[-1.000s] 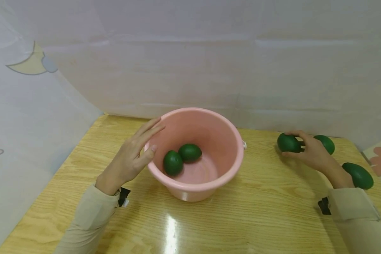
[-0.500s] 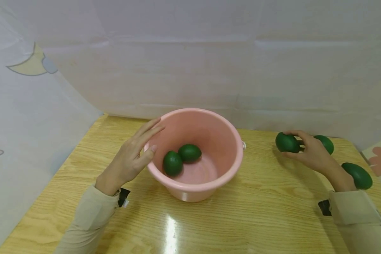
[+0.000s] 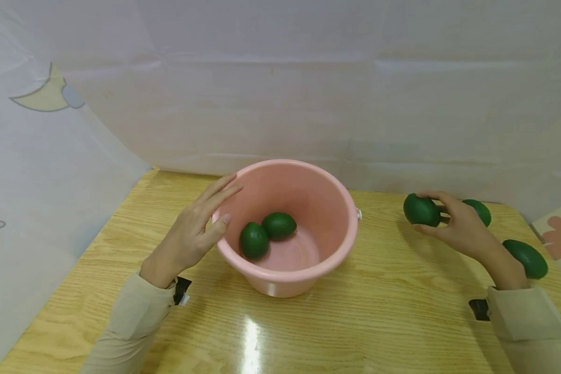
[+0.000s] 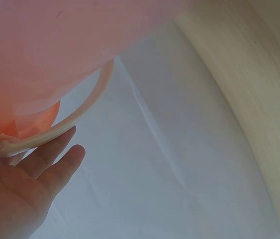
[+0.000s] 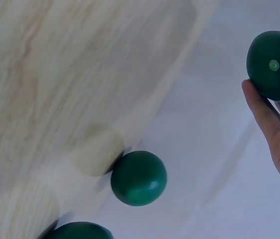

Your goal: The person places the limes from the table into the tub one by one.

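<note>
My right hand holds a dark green avocado between thumb and fingers; its pale stem spot shows in the right wrist view. A shadow lies beneath it, and it looks raised off the table. My left hand rests on the left rim of a pink bucket with fairly straight fingers. The left wrist view shows fingers beside the bucket's pale handle; the other fingers are partly hidden. Two avocados lie inside the bucket, touching each other.
Behind my right hand sits another avocado, partly covered. One more avocado lies by my right wrist, near the table's right edge. The wooden table meets a pale sheet at its back and left.
The avocado in my right hand has shifted slightly left and up from the table. My left hand and the bucket have stayed in place.
</note>
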### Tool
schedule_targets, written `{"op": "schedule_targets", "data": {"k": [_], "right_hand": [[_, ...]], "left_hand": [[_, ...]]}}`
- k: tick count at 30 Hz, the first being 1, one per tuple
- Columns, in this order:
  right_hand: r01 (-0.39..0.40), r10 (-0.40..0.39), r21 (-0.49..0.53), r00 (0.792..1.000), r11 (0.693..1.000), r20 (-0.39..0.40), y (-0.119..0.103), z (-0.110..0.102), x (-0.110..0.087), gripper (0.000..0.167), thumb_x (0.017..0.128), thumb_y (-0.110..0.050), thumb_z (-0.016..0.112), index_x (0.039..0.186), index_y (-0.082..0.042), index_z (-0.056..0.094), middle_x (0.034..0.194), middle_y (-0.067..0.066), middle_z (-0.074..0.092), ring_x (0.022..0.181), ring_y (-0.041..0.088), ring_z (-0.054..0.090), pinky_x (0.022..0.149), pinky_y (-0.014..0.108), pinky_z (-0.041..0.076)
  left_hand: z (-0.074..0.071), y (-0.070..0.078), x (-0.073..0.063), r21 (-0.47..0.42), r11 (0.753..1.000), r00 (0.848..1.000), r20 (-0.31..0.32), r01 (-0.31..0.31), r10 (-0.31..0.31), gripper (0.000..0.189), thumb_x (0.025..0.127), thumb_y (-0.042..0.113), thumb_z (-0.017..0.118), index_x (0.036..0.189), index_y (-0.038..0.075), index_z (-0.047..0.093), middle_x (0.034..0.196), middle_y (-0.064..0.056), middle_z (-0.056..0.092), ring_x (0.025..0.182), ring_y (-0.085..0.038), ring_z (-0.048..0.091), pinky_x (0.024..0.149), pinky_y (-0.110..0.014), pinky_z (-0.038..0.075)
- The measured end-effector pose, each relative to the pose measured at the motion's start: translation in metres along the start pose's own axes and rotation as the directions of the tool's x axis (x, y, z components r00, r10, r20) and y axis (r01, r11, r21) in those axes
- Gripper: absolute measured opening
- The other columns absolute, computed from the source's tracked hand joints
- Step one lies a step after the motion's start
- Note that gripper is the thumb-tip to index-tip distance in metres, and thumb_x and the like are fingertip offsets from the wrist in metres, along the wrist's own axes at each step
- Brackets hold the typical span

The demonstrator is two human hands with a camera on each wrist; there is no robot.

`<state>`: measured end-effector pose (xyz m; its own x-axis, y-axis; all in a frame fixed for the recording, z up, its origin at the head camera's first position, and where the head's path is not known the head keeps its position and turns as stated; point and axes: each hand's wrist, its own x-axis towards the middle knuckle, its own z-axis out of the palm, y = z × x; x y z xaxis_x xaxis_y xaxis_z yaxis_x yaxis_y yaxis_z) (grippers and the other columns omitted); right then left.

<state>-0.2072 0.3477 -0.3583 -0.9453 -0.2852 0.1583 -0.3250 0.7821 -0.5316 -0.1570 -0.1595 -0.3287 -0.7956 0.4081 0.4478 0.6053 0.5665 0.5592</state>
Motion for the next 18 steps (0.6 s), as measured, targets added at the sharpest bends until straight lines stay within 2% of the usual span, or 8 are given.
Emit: {"op": "schedule_targets", "data": {"k": [4,7,9,11,14,16,18], "right_hand": [[0.012,-0.012,0.004,1.000,1.000,-0.012,-0.007,-0.001,-0.001,0.072,0.081,-0.013,0.081,0.143,-0.002,0.046,0.138,0.035,0.046,0.112,0.063,0.052,0.082,0.065,0.049],[0.027,-0.027,-0.001,0.999,1.000,-0.022,-0.013,-0.003,-0.003,0.072,0.080,-0.013,0.082,0.142,-0.002,0.046,0.138,0.033,0.047,0.111,0.059,0.055,0.083,0.058,0.051],[0.038,-0.038,-0.001,0.999,0.999,-0.029,-0.017,-0.003,-0.004,0.072,0.079,-0.013,0.082,0.142,-0.004,0.048,0.138,0.031,0.049,0.110,0.054,0.056,0.084,0.038,0.057],[0.058,-0.058,-0.004,0.998,0.998,-0.037,-0.021,-0.003,-0.004,0.073,0.079,-0.013,0.083,0.142,-0.005,0.049,0.137,0.029,0.050,0.109,0.047,0.057,0.083,0.015,0.053],[0.077,-0.077,0.002,0.995,0.997,-0.058,-0.026,-0.002,-0.004,0.072,0.077,-0.013,0.084,0.141,-0.008,0.051,0.137,0.026,0.052,0.108,0.012,0.061,0.079,-0.005,0.036],[0.084,-0.084,0.003,0.994,0.996,-0.074,-0.030,-0.002,-0.004,0.072,0.076,-0.013,0.085,0.141,-0.009,0.052,0.136,0.025,0.053,0.103,-0.011,0.053,0.079,-0.006,0.035],[0.089,-0.088,0.007,0.992,0.996,-0.091,-0.033,-0.002,-0.005,0.072,0.075,-0.011,0.085,0.140,-0.010,0.053,0.136,0.024,0.054,0.101,-0.026,0.040,0.080,-0.006,0.034]], "left_hand": [[0.000,0.000,0.000,0.001,1.000,1.000,-0.003,-0.007,0.007,0.053,0.098,0.026,0.046,0.150,0.018,0.045,0.163,0.001,0.029,0.148,-0.025,0.033,0.111,-0.061,0.034],[0.000,0.000,0.000,0.004,1.000,1.000,-0.005,-0.010,0.010,0.053,0.098,0.026,0.046,0.150,0.018,0.045,0.163,0.001,0.029,0.148,-0.025,0.033,0.111,-0.061,0.033],[0.000,0.000,0.000,0.008,1.000,1.000,-0.004,-0.009,0.009,0.053,0.098,0.026,0.046,0.150,0.018,0.045,0.163,0.001,0.029,0.148,-0.025,0.034,0.111,-0.061,0.034],[0.000,0.000,0.000,0.010,1.000,1.000,-0.003,-0.007,0.007,0.053,0.097,0.025,0.047,0.150,0.018,0.045,0.163,0.001,0.029,0.148,-0.025,0.034,0.111,-0.061,0.034],[0.000,-0.001,0.000,0.011,1.000,1.000,-0.001,-0.003,0.003,0.054,0.097,0.023,0.047,0.150,0.019,0.045,0.163,0.001,0.029,0.148,-0.025,0.033,0.110,-0.061,0.034],[-0.001,0.000,0.000,0.010,1.000,1.000,-0.001,-0.002,0.002,0.054,0.096,0.022,0.048,0.150,0.019,0.045,0.163,0.001,0.029,0.148,-0.025,0.034,0.110,-0.060,0.034],[0.000,0.000,0.000,0.012,1.000,1.000,-0.001,-0.001,0.001,0.054,0.096,0.021,0.048,0.150,0.019,0.045,0.163,0.002,0.029,0.147,-0.024,0.034,0.110,-0.060,0.035]]}}
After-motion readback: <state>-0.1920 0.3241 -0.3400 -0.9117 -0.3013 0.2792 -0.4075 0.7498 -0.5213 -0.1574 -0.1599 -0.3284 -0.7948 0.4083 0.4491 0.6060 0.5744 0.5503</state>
